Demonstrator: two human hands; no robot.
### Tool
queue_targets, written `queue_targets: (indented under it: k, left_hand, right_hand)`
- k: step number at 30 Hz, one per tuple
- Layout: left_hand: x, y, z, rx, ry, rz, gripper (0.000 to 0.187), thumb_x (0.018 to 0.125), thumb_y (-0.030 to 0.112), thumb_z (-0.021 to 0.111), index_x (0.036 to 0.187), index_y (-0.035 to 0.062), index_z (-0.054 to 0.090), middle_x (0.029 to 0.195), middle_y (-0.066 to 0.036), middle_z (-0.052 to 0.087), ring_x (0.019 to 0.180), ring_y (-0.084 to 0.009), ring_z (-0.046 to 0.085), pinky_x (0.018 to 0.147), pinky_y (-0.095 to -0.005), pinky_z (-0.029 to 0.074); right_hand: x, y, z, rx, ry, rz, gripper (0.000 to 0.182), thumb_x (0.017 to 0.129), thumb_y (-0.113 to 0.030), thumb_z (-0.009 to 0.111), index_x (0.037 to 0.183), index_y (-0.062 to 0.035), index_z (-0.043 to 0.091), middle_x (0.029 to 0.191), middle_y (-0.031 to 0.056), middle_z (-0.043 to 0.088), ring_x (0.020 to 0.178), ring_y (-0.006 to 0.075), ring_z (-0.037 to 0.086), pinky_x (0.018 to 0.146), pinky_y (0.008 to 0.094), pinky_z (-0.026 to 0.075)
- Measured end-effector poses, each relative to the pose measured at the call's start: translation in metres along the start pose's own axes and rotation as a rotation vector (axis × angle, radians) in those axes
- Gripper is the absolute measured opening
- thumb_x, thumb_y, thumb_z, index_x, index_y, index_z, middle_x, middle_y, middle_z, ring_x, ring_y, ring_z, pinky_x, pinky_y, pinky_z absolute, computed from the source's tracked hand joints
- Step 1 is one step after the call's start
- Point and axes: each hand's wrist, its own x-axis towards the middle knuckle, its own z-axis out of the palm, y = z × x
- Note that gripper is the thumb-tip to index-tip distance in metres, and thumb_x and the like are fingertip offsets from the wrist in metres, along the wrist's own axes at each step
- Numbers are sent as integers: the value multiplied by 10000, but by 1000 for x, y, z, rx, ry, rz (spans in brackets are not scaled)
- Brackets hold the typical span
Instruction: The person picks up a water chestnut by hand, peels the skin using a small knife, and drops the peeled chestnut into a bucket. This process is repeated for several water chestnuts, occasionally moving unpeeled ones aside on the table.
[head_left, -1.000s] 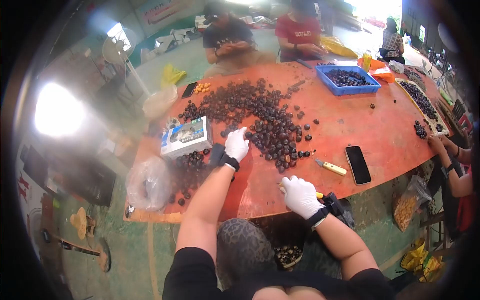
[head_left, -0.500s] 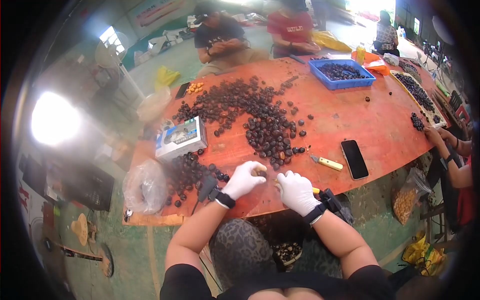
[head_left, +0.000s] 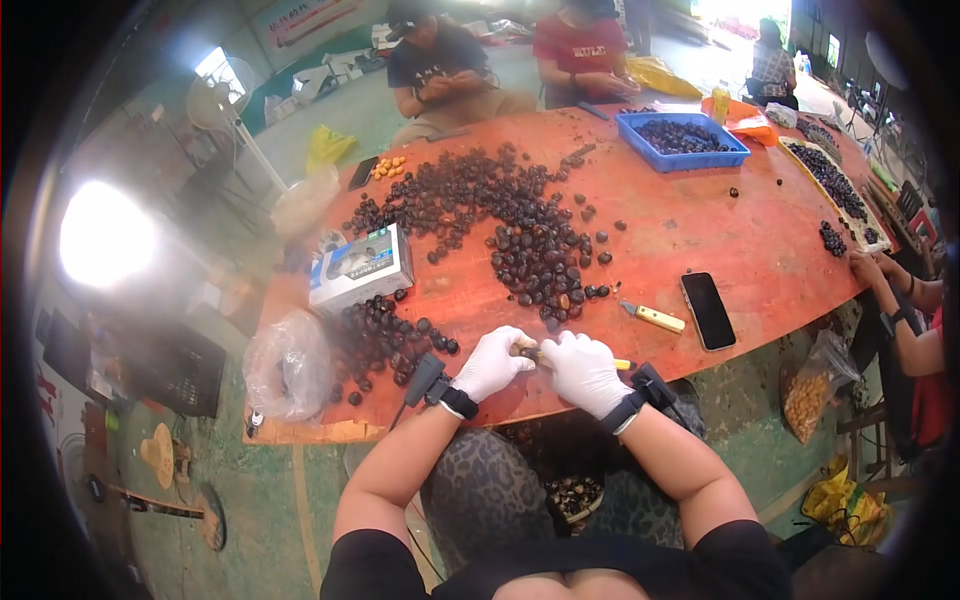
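Both hands wear white gloves and meet above the near edge of the red table (head_left: 640, 270). In the fingers of my left hand (head_left: 492, 362) is a round dark brown nut (head_left: 526, 352), like a chestnut, mostly covered. My right hand (head_left: 582, 373) is closed around a small knife with a yellow handle (head_left: 623, 365), whose end sticks out past the palm. The fingers hide most of its blade, which is at the nut. Beyond the hands spreads a large heap of dark nuts (head_left: 540, 255); a smaller pile (head_left: 385, 335) lies left of my left hand.
A second knife (head_left: 655, 317) and a phone (head_left: 708, 310) lie to the right. On the left are a white box (head_left: 361, 270) and a clear plastic bag (head_left: 287, 365). A blue tray (head_left: 690, 163) of nuts stands farther back. Other people sit around the table.
My right hand has moved left and in, bringing the knife to the nut in my left hand. The hands were apart before and now touch or nearly touch.
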Motion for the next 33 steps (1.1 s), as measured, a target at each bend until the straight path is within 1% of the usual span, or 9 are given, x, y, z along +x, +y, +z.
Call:
queue_targets:
  k: [3, 9, 12, 15, 18, 22, 26, 29, 33]
  left_hand:
    - [0, 3, -2, 198, 7, 44, 246, 776, -22, 762, 997, -2, 657, 912, -62, 689, 841, -129, 657, 766, -290, 536]
    - [-6, 19, -2, 307, 18, 36, 275, 714, 70, 809, 911, -10, 636, 900, -137, 640, 816, -247, 640, 761, -357, 513]
    - [-4, 12, 0, 282, 45, 16, 279, 704, 80, 816, 882, -8, 620, 886, -137, 634, 811, -255, 634, 754, -361, 510]
    - [-4, 12, -1, 362, 49, 49, 307, 725, 57, 839, 930, -5, 620, 870, -98, 678, 777, -149, 641, 724, -308, 526]
    - [-8, 16, -2, 330, 43, 28, 275, 745, 73, 815, 934, 5, 628, 889, -115, 668, 800, -203, 659, 738, -333, 527]
    - [-19, 11, -20, 755, 223, 370, 172, 747, 81, 705, 904, 49, 640, 927, -147, 625, 920, -352, 601, 830, -434, 493]
    - [-29, 8, -45, 1216, 258, 112, 216, 746, 142, 678, 936, 42, 654, 973, -152, 612, 980, -344, 585, 832, -421, 503]
    - [-21, 38, -42, 1153, 309, 130, 280, 751, 108, 689, 1019, 43, 637, 1020, -156, 603, 1001, -366, 578, 873, -446, 493]
    - [27, 39, -18, 735, 282, 418, 291, 802, 92, 705, 1076, 68, 610, 1023, -148, 594, 1017, -360, 590, 866, -441, 493]
  right_hand:
    - [-4, 10, 1, -31, -24, 24, 134, 851, -214, 631, 928, -122, 570, 845, 98, 583, 779, 285, 631, 614, 408, 509]
    - [-2, 0, 0, 9, 3, 40, 151, 841, -203, 628, 935, -116, 549, 839, 91, 584, 766, 272, 644, 603, 402, 521]
    - [2, -10, -3, 23, -17, 39, 137, 846, -191, 620, 933, -112, 551, 843, 100, 593, 754, 282, 653, 599, 410, 525]
    - [-1, -8, -5, 34, -115, 73, 118, 847, -177, 606, 929, -106, 560, 847, 113, 602, 773, 292, 660, 609, 416, 531]
    - [-8, -2, -7, -1, -143, 82, 113, 845, -171, 595, 928, -99, 566, 845, 124, 608, 779, 303, 664, 620, 425, 535]
    - [-12, 4, -12, 34, -119, 136, 123, 845, -178, 595, 929, -94, 565, 840, 129, 608, 777, 310, 664, 628, 431, 538]
    - [-12, 8, -17, 50, -122, 164, 126, 856, -187, 593, 930, -89, 565, 841, 139, 616, 779, 320, 669, 634, 439, 541]
    - [-11, 9, -17, 70, -119, 168, 128, 864, -192, 593, 930, -85, 567, 841, 146, 623, 780, 328, 671, 638, 443, 543]
    - [-11, 9, -17, 88, -115, 180, 131, 866, -194, 594, 931, -83, 570, 836, 152, 625, 780, 332, 670, 644, 445, 544]
